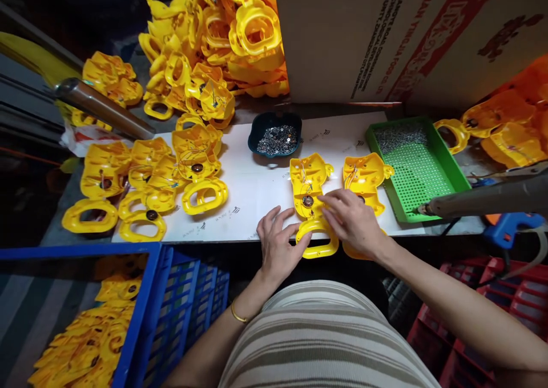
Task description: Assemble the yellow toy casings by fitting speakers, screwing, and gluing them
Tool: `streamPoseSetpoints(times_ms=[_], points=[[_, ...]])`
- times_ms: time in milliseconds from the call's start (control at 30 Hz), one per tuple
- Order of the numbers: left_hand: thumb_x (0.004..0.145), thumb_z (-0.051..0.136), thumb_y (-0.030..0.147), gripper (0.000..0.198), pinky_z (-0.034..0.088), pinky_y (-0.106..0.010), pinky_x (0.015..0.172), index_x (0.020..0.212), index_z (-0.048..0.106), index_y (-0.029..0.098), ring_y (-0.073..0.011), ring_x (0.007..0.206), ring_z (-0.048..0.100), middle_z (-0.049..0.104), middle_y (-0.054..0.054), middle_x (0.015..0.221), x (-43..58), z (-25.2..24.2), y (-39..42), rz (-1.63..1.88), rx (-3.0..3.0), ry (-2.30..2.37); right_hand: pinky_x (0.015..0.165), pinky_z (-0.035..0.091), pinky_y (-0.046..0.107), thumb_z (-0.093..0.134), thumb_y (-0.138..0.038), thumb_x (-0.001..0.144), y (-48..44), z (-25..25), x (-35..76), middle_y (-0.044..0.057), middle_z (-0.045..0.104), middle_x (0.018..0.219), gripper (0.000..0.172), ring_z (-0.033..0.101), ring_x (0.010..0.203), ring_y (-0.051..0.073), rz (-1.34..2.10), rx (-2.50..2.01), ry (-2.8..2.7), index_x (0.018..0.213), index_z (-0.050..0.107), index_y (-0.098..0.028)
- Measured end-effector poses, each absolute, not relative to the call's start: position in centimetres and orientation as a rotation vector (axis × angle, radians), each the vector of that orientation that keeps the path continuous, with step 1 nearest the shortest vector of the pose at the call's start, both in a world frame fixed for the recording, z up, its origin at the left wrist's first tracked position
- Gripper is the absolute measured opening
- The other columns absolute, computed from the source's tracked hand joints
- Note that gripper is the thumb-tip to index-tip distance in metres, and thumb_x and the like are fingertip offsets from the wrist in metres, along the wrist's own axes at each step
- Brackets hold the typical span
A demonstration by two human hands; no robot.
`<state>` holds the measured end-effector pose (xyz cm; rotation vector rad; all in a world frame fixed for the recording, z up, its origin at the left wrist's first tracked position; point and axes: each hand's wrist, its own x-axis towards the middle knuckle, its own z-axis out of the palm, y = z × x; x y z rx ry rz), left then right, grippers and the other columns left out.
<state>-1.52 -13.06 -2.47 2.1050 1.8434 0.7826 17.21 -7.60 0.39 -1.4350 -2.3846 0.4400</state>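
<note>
A yellow plastic shell [305,174] lies at the front edge of the white work surface, its hollow side up, with thin wires and a round dark metal part [307,201] inside. At its looped handle [320,251], my left hand [277,245] grips the left side between thumb and index finger, the other fingers apart. My right hand [353,219] bends over the shell's right side, fingertips drawn together beside the round part; whatever they pinch is hidden. Partly under that hand lies a second yellow shell [363,171]. Behind stands a dark bowl [256,134] of small shiny metal pieces.
A green perforated tray [445,165] with small metal pieces stands right, beside a grey tool [492,197] and a blue glue gun [509,228]. More yellow shells [197,148] lie left; others are heaped behind. A large carton [334,45] blocks the back. Blue [154,296] and red crates [454,319] flank me.
</note>
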Motion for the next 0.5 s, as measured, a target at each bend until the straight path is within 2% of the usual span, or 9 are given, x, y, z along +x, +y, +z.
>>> streamPoseSetpoints(times_ms=[100,167,267,433,500], points=[[0.075,0.077,0.031,0.011,0.034,-0.056,0.103,0.084,0.075,0.026,-0.0334,0.125,0.047,0.066,-0.006,0.12,-1.6,-2.2,-13.8,0.738,2.159,1.823,0.062,0.045,0.029,0.044,-0.034,0.095,-5.8,0.9,17.3,0.009,0.063,0.11,0.033,0.062,0.093,0.02,0.45,-1.583,-2.269,0.118,0.065,-0.021],[0.074,0.078,0.035,0.012,0.032,-0.057,0.104,0.082,0.075,0.027,-0.0338,0.125,0.047,0.066,-0.005,0.121,-1.8,-2.0,-13.8,0.702,2.193,1.812,0.054,0.037,0.028,0.046,-0.039,0.094,-4.9,1.1,16.9,0.008,0.061,0.111,0.034,0.062,0.085,0.019,0.468,-1.664,-2.309,0.115,0.066,-0.022],[0.073,0.079,0.042,0.021,0.033,-0.054,0.103,0.082,0.071,0.024,-0.0332,0.122,0.049,0.065,-0.007,0.119,-2.1,-1.8,-12.6,0.752,2.21,1.85,0.05,0.027,0.027,0.046,-0.043,0.093,-4.1,1.4,16.2,0.008,0.059,0.111,0.034,0.06,0.084,0.019,0.5,-1.739,-2.378,0.109,0.069,-0.023],[0.076,0.075,0.046,0.049,0.041,-0.041,0.094,0.113,0.059,0.017,-0.0266,0.107,0.054,0.065,-0.011,0.113,-1.5,-1.1,-9.4,0.915,2.22,1.858,0.052,0.024,0.027,0.047,-0.04,0.092,-3.4,1.7,15.5,0.005,0.061,0.104,0.031,0.06,0.083,0.018,0.593,-1.788,-2.397,0.101,0.072,-0.025],[0.077,0.074,0.041,0.051,0.039,-0.039,0.093,0.119,0.057,0.017,-0.0259,0.105,0.054,0.066,-0.009,0.11,-0.9,-0.9,-8.5,0.892,2.277,1.83,0.053,0.025,0.027,0.047,-0.038,0.091,-3.3,1.7,15.4,0.004,0.061,0.104,0.029,0.06,0.08,0.017,0.621,-1.782,-2.374,0.1,0.071,-0.025]])
